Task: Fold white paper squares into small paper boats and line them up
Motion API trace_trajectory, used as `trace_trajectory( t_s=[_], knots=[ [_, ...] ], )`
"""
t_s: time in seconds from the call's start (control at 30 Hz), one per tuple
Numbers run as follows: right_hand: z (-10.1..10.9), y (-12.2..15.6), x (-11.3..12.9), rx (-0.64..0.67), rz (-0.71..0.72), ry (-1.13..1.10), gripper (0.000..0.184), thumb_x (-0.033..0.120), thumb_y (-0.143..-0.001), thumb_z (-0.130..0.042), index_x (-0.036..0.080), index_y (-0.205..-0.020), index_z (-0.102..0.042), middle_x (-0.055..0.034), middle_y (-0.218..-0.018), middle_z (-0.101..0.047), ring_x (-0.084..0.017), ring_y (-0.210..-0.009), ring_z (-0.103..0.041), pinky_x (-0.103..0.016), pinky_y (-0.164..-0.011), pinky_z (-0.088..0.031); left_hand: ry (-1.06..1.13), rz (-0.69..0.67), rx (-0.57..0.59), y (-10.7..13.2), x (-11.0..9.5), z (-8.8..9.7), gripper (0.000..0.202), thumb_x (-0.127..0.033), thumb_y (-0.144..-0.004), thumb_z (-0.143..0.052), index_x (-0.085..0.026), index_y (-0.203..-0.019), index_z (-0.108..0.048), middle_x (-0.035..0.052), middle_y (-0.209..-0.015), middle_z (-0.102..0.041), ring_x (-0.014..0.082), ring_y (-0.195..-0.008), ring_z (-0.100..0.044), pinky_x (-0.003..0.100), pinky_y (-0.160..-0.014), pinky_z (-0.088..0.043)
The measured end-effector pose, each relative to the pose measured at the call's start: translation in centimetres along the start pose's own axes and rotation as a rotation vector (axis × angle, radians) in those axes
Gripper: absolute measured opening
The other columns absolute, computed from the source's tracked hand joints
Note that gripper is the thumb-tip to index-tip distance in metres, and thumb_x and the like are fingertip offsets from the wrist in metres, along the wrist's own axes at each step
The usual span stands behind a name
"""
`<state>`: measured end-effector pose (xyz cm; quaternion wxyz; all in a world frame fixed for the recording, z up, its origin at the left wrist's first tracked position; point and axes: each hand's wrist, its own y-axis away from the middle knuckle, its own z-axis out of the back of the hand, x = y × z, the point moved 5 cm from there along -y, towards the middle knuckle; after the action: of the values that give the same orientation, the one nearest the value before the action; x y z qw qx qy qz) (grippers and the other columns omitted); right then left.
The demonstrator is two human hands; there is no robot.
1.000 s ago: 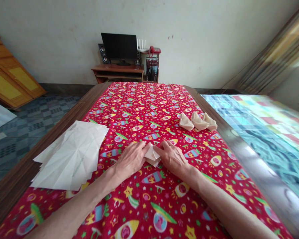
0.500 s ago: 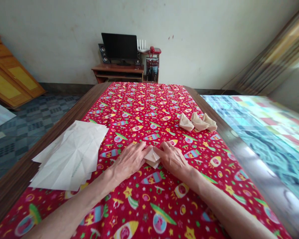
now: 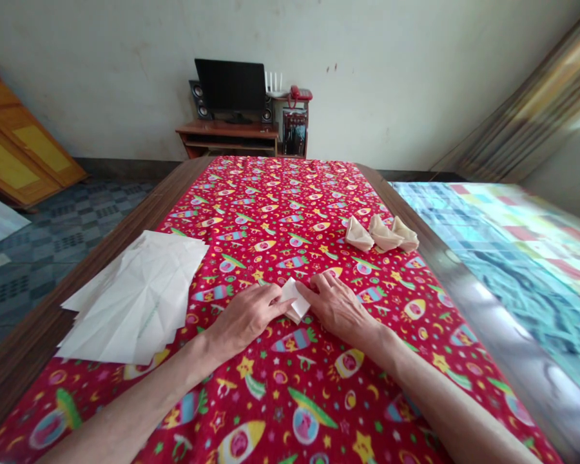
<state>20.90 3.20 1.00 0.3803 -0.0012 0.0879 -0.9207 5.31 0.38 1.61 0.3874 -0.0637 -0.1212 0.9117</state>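
Note:
A small folded piece of white paper (image 3: 294,300) lies on the red patterned tablecloth (image 3: 290,212) in the middle of the table. My left hand (image 3: 246,316) presses on its left side with the fingers pinched on the paper. On the paper's right side my right hand (image 3: 336,306) pinches its edge. A loose stack of creased white sheets (image 3: 140,296) lies to the left of my left hand. Three folded beige paper shapes (image 3: 381,235) sit in a row beyond my right hand.
The wooden table edge (image 3: 77,270) runs along the left, with tiled floor beyond. A bed with a colourful cover (image 3: 502,245) lies to the right. A desk with a monitor (image 3: 231,80) stands at the far wall. A yellow wooden cabinet (image 3: 19,154) leans at far left.
Both hands stay on the small paper, and its fold has been pressed tighter and smaller. The view has shifted slightly.

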Motion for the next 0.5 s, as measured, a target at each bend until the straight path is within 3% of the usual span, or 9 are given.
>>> trace_trajectory(
  t_s=[0.17, 0.3, 0.4, 0.5],
  knots=[
    [-0.2, -0.1, 0.0, -0.020, 0.009, -0.010, 0.038, 0.026, -0.095, -0.040, 0.021, -0.131, -0.046, -0.0089, -0.097, -0.051, -0.020, -0.087, -0.046, -0.031, -0.072, -0.042, 0.049, -0.077, 0.033, 0.0, -0.5, 0.0, 0.028, -0.010, -0.090, -0.047, -0.028, -0.107, -0.062, -0.0010, -0.093, -0.054, 0.0131, -0.083, -0.055, 0.026, -0.075, -0.045],
    [-0.1, 0.2, 0.2, -0.088, 0.045, -0.003, 0.037, 0.022, -0.095, -0.040, 0.017, -0.131, -0.046, -0.0116, -0.103, -0.053, -0.021, -0.091, -0.046, -0.035, -0.078, -0.043, -0.012, 0.009, -0.006, -0.1, -0.1, 0.1, 0.025, -0.015, -0.093, -0.044, -0.024, -0.110, -0.059, 0.0009, -0.090, -0.055, 0.0145, -0.080, -0.055, 0.028, -0.072, -0.046],
    [0.5, 0.7, 0.5, -0.191, 0.151, -0.036, 0.029, 0.020, -0.096, -0.039, 0.015, -0.120, -0.055, -0.0126, -0.110, -0.056, -0.022, -0.098, -0.047, -0.038, -0.085, -0.042, -0.019, 0.070, -0.017, 0.2, 0.1, -0.1, 0.024, -0.017, -0.095, -0.039, -0.019, -0.111, -0.058, 0.0017, -0.087, -0.055, 0.0144, -0.078, -0.055, 0.028, -0.070, -0.046],
    [0.8, 1.1, 0.4, -0.236, 0.213, -0.132, 0.024, 0.019, -0.096, -0.040, 0.016, -0.103, -0.062, -0.0099, -0.101, -0.061, -0.019, -0.091, -0.051, -0.035, -0.082, -0.043, 0.004, 0.097, -0.023, 0.6, 0.2, -0.5, 0.023, -0.019, -0.096, -0.038, -0.018, -0.103, -0.060, 0.0019, -0.086, -0.055, 0.0143, -0.079, -0.055, 0.027, -0.071, -0.047]
  ],
)
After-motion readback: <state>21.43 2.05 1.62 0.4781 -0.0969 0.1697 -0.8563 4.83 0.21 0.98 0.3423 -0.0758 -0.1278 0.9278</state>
